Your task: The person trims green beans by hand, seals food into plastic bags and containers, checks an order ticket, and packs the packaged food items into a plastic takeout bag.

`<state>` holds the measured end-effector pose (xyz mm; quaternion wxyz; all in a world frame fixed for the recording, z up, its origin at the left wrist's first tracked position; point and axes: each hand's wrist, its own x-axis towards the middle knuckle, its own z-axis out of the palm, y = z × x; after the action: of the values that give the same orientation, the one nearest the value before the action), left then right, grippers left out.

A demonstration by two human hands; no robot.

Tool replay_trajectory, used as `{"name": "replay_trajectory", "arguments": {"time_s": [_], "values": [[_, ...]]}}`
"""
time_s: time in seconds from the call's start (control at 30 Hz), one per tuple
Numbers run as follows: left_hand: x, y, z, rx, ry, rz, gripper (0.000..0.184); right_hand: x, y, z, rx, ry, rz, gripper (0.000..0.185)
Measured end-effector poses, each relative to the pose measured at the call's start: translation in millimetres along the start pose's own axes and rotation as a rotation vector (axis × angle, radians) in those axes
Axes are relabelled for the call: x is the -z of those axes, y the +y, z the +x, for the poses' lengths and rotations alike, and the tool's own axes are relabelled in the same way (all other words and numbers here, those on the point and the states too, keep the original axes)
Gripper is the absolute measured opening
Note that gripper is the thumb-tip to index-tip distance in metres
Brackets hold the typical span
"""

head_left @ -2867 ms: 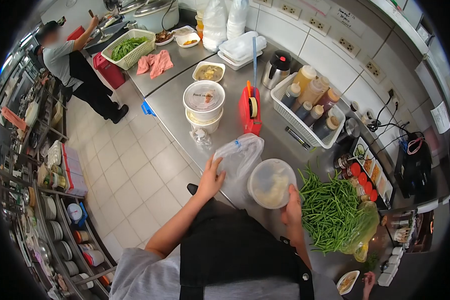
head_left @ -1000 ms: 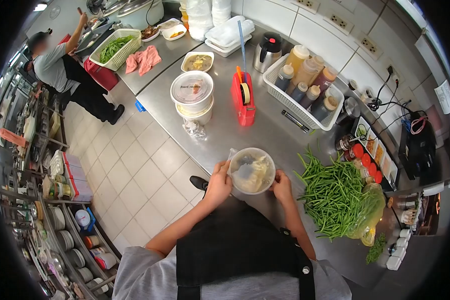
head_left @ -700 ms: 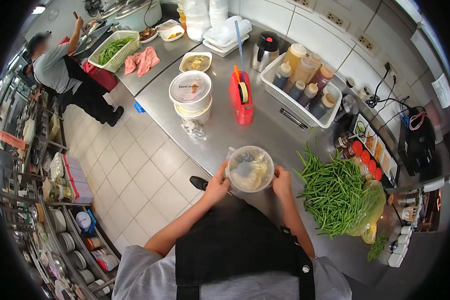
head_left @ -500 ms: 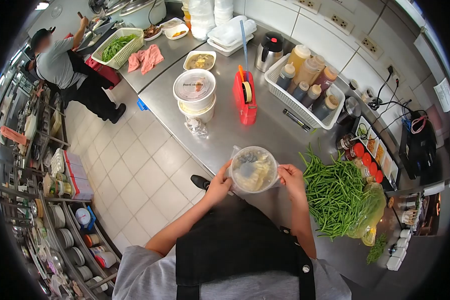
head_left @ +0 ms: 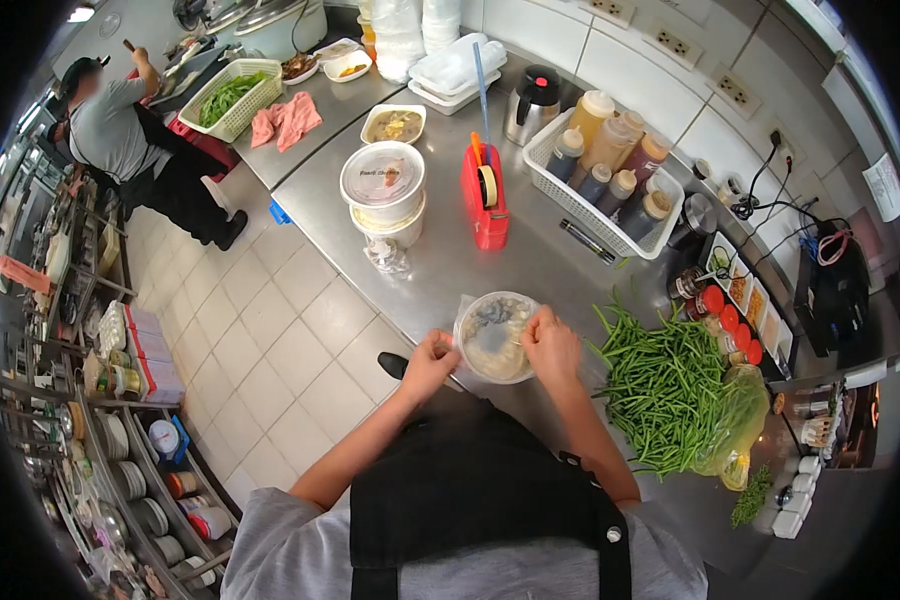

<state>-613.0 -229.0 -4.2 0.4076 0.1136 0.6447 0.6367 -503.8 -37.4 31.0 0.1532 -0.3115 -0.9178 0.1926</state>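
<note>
A round, lidded clear container (head_left: 492, 345) with pale food inside is at the counter's front edge, with thin clear plastic around it. My left hand (head_left: 432, 362) pinches at the container's left side, fingers closed on the plastic bag (head_left: 464, 306). On the right, my right hand (head_left: 551, 345) has its fingers pressed together at the rim; what they grip is too small to make out. Beyond stand two stacked white tubs (head_left: 382, 187) with a small knotted bag (head_left: 385, 256) in front, and a red tape dispenser (head_left: 486, 215).
Green beans (head_left: 662, 390) lie to the right in a heap. A white basket (head_left: 610, 215) of sauce bottles, a steel jug (head_left: 532, 104) and a bowl of soup (head_left: 393, 125) stand farther back. Another person (head_left: 135, 140) is at the far left, beside the counter.
The container has gone from my right hand into the plastic bag, between both hands. Most recently my right hand moved from its right side up onto the rim.
</note>
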Motion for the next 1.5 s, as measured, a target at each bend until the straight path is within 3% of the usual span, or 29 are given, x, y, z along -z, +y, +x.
{"name": "replay_trajectory", "arguments": {"time_s": [0.1,0.2,0.27,0.3,0.37,0.43,0.5,0.57,0.63,0.7,0.8,0.87,0.97,1.0,1.07,1.17,1.3,1.37,1.4,1.47,1.5], "values": [[-0.2,11.3,7.5,-0.027,0.08,0.117,0.015,12.0,-4.1,4.1,0.064,0.154,0.263,0.022],[-3.4,29.1,12.1,0.156,0.079,-0.086,0.015,-3.0,12.6,6.7,-0.028,0.183,0.314,0.025],[-11.9,32.2,15.2,-0.257,0.165,0.428,0.016,-3.6,18.9,8.2,-0.111,0.124,0.44,0.022],[-16.2,33.6,14.4,-0.26,0.164,0.429,0.016,-3.7,20.9,9.7,-0.193,0.065,0.564,0.019],[-30.3,60.2,-2.1,-0.7,0.08,0.495,0.016,12.3,9.9,9.4,-0.172,0.071,0.563,0.015],[-34.1,67.8,-7.6,-0.694,0.008,0.452,0.015,17.6,5.8,6.4,-0.152,0.069,0.561,0.011],[-32.1,59.3,-5.7,-0.691,-0.058,0.407,0.016,17.4,5.9,2.6,0.0,0.305,0.506,0.015],[-28.4,47.3,0.1,-0.397,0.089,0.128,0.023,17.5,1.7,0.7,-0.064,0.371,0.503,0.017],[-35.0,52.4,-8.3,-0.398,0.121,0.235,0.028,17.4,7.4,-3.0,-0.129,0.443,0.497,0.019],[-40.1,62.2,-13.2,-0.397,0.159,0.341,0.033,16.5,29.4,-9.0,-0.283,-0.039,0.63,0.019],[-37.4,66.4,-11.4,-0.367,0.062,0.547,0.029,38.6,32.4,-8.4,-0.232,-0.138,0.564,0.014],[-29.8,65.8,-12.7,-0.545,0.16,0.55,0.023,59.2,21.9,-8.8,-0.207,-0.12,0.61,0.01],[-18.0,74.9,-33.9,-0.676,0.104,0.695,0.015,109.0,-12.0,-9.5,-0.353,-0.117,0.825,0.007],[-12.3,77.4,-40.5,-0.675,0.103,0.697,0.015,124.0,-19.6,-9.0,-0.354,-0.118,0.827,0.007],[-2.3,79.9,-50.6,-0.915,-0.054,0.939,0.024,145.0,-26.5,-8.3,-0.351,-0.131,0.862,0.011],[6.7,77.1,-55.9,-1.026,-0.05,0.996,0.027,153.4,-29.7,-9.5,-0.25,-0.111,0.845,0.018],[7.0,91.3,-67.2,-1.029,-0.128,0.963,0.029,164.2,-38.4,-5.2,-0.145,-0.085,0.757,0.021],[8.9,99.3,-58.9,-0.818,-0.203,0.733,0.025,160.1,-23.6,-3.1,-0.049,-0.081,0.695,0.023],[5.5,98.8,-50.8,-0.817,-0.201,0.734,0.025,156.4,-16.6,-1.4,0.05,-0.077,0.634,0.026],[-1.8,81.7,-24.9,-0.357,0.032,0.088,0.027,150.0,-12.6,4.2,0.021,-0.153,0.754,0.027],[8.2,61.9,-7.9,-0.165,0.025,0.277,0.034,146.1,-9.3,7.3,-0.007,-0.224,0.871,0.029]]}}
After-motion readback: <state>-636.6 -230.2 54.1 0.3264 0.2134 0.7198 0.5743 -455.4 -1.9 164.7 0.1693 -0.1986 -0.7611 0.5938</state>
